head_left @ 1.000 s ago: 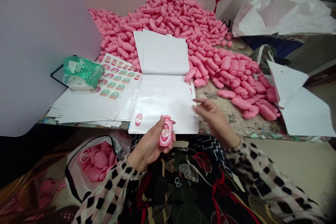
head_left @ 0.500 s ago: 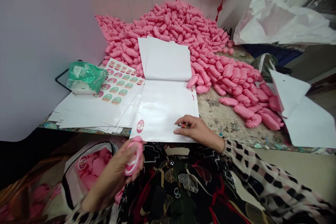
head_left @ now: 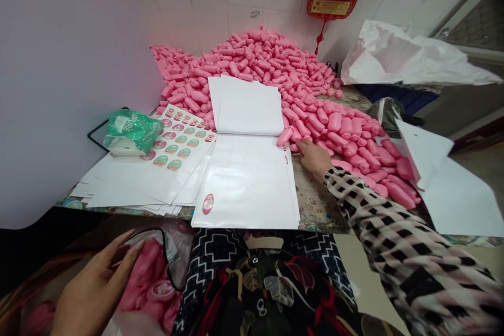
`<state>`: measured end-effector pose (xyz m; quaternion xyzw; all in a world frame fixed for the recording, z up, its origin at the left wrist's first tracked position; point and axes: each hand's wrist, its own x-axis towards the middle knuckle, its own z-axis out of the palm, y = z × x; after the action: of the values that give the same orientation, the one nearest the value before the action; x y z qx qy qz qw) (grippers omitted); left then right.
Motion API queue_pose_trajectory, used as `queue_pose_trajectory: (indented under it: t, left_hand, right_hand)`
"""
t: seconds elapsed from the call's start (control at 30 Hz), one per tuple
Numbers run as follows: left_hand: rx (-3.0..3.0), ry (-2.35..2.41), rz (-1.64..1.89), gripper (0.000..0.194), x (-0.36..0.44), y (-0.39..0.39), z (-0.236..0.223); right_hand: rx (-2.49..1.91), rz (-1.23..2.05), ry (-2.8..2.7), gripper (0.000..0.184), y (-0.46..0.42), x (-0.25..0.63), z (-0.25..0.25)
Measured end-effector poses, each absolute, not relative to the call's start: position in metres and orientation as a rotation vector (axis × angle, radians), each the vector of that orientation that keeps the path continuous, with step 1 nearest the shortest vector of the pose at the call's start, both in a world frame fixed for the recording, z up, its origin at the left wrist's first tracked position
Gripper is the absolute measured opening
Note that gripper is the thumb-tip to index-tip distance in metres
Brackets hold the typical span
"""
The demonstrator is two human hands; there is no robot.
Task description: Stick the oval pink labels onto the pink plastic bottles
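Note:
My left hand is over the near-left edge of a white plastic bag, fingers stretched out and holding nothing. Inside the bag lie several pink bottles, one with an oval label facing up. My right hand reaches to the near edge of the heap of pink bottles. Its fingertips are on a small pink bottle beside the paper; part of the grip is hidden. Between the hands lies a white backing sheet, with one pink oval sticker at its lower left corner.
Sticker sheets and a green tissue pack lie at the left of the table. Folded white sheets hang over the right front edge. A white plastic bag sits behind them. A red calendar hangs on the wall.
My left hand has carried the labelled bottle down-left to the bag and let it go. My right hand has moved from the sheet forward to the bottle heap. The view has tilted upward.

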<state>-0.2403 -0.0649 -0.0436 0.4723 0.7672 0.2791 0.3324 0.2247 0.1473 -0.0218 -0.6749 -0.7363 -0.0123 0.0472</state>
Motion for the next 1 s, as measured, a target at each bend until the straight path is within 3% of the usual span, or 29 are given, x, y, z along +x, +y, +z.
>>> queue_pose_trajectory:
  t: [0.1, 0.3, 0.43, 0.57, 0.63, 0.73, 0.87, 1.0]
  left_hand:
    - [1.316, 2.136, 0.762, 0.04, -0.207, -0.064, -0.021]
    - [0.801, 1.458, 0.93, 0.041, -0.138, -0.055, -0.013]
    - [0.345, 0.854, 0.845, 0.046, -0.097, -0.041, -0.019]
    - [0.161, 0.599, 0.768, 0.045, -0.082, -0.037, -0.025]
    - [0.154, 0.651, 0.789, 0.035, -0.087, -0.042, -0.027]
    - [0.24, 0.852, 0.84, 0.027, -0.101, -0.052, -0.027]
    - [0.617, 1.207, 1.009, 0.035, -0.115, -0.059, -0.024]
    - [1.337, 1.628, 0.969, 0.023, -0.121, -0.057, -0.03]
  right_hand:
    - [-2.067, -0.046, -2.331, 0.037, 0.153, 0.224, -0.017]
    - [-1.834, -0.101, -2.356, 0.039, 0.113, 0.197, -0.003]
    - [-1.204, 0.347, -2.506, 0.041, 0.044, 0.138, 0.0]
    - [-0.826, 0.679, -2.648, 0.046, -0.004, 0.095, 0.011]
    - [-0.8, 0.861, -2.603, 0.048, -0.007, 0.087, 0.018]
    - [-0.973, 0.985, -2.39, 0.036, 0.008, 0.084, 0.016]
    - [-1.296, 0.781, -2.319, 0.028, 0.035, 0.07, -0.005]
    - [-1.367, 0.499, -2.454, 0.023, 0.047, 0.049, -0.019]
